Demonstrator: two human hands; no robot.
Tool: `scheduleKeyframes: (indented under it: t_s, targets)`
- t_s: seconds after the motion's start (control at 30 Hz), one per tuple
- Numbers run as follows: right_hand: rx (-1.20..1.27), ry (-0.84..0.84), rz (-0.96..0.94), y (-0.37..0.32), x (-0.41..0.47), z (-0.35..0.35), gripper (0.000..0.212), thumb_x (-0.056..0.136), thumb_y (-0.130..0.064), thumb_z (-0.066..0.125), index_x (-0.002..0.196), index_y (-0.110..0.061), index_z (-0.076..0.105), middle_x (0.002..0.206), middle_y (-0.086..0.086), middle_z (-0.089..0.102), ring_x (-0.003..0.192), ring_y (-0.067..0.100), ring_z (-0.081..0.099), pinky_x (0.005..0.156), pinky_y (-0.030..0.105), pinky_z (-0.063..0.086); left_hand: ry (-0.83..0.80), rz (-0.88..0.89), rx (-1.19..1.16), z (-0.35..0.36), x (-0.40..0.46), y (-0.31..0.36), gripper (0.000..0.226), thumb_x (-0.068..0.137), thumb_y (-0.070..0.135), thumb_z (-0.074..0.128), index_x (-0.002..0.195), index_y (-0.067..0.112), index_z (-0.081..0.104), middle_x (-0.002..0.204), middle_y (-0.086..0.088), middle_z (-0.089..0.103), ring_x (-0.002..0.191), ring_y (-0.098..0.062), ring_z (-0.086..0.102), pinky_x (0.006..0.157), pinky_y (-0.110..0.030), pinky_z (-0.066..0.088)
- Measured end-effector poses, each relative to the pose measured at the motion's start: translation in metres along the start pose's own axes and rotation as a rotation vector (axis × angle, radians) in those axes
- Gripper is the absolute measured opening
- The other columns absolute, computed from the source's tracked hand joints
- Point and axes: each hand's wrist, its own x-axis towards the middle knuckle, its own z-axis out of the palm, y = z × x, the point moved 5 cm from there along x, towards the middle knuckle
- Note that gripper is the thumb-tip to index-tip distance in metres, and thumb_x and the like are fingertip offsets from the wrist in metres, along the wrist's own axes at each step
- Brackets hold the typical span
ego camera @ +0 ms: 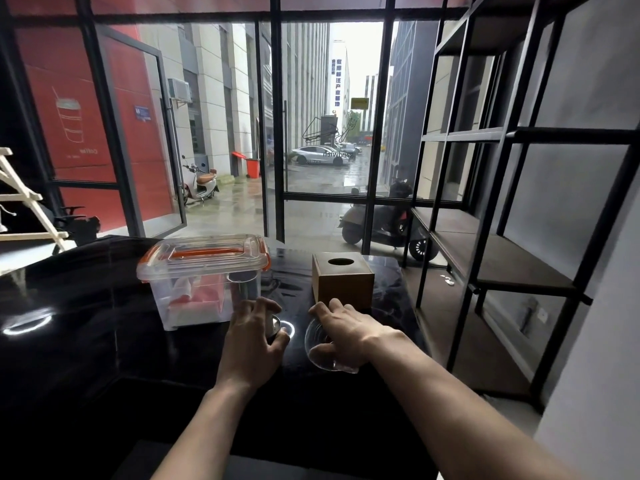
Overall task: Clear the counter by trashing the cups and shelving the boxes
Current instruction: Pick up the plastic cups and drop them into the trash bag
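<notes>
Head view: left hand (254,336) wraps a small cup (274,323), right hand (341,330) grips a clear cup (320,351) (boxes untouched); next, lift both toward trash.

bare forearms, no sleeves, bare hands

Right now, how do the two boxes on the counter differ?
The plastic storage box is clear, so its contents show, while the wooden tissue box is opaque brown. The plastic storage box is larger and has an orange-latched lid; the wooden tissue box has a round top hole. Both stand upright on the black counter.
</notes>
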Motion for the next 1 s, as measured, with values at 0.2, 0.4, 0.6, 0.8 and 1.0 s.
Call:
scheduleKeyframes:
  t_s: [0.2, 0.4, 0.6, 0.8, 1.0]
  targets:
    - [-0.058, 0.197, -0.018, -0.01, -0.006, -0.006, 0.058, 0.097, -0.059, 0.049, 0.14, -0.02, 0.045, 0.129, 0.011, 0.053, 0.115, 0.036, 0.06, 0.087, 0.048, 0.05, -0.001, 0.023, -0.017, 0.001, 0.0, -0.003, 0.038, 0.074, 0.025, 0.074, 0.109, 0.029, 0.058, 0.112, -0.001, 0.051, 0.103, -0.023, 0.059, 0.086, -0.032, 0.049]
    - [-0.031, 0.421, 0.004, -0.007, -0.013, -0.018, 0.043, 0.102, -0.054, 0.04, 0.123, -0.018, 0.051, 0.113, 0.009, 0.055, 0.102, 0.034, 0.063, 0.072, 0.039, 0.044, -0.07, 0.039, -0.055, -0.002, 0.0, -0.003, 0.048, 0.067, 0.025, 0.072, 0.111, 0.032, 0.052, 0.113, 0.002, 0.048, 0.101, -0.023, 0.058, 0.083, -0.035, 0.053]
    - [-0.016, 0.573, 0.071, 0.003, -0.024, -0.036, 0.042, 0.101, -0.053, 0.04, 0.121, -0.018, 0.053, 0.117, 0.009, 0.057, 0.103, 0.032, 0.063, 0.072, 0.039, 0.046, -0.095, 0.087, -0.133, -0.001, 0.0, 0.009, 0.061, 0.069, 0.017, 0.076, 0.122, 0.031, 0.049, 0.125, -0.001, 0.05, 0.105, -0.024, 0.057, 0.083, -0.033, 0.049]
    - [0.009, 0.669, 0.115, 0.03, -0.054, -0.056, 0.037, 0.103, -0.047, 0.038, 0.119, -0.016, 0.051, 0.114, 0.011, 0.057, 0.098, 0.033, 0.065, 0.078, 0.044, 0.056, -0.071, 0.119, -0.186, 0.013, 0.002, 0.051, 0.072, 0.068, 0.02, 0.081, 0.128, 0.035, 0.044, 0.13, -0.003, 0.052, 0.106, -0.026, 0.057, 0.086, -0.045, 0.055]
    - [0.014, 0.716, 0.191, 0.092, -0.094, -0.07, 0.028, 0.1, -0.037, 0.039, 0.111, -0.015, 0.051, 0.112, 0.014, 0.055, 0.1, 0.039, 0.063, 0.071, 0.041, 0.044, -0.048, 0.174, -0.169, 0.039, -0.007, 0.107, 0.068, 0.068, 0.016, 0.081, 0.124, 0.033, 0.045, 0.123, -0.002, 0.055, 0.104, -0.023, 0.055, 0.078, -0.033, 0.043]
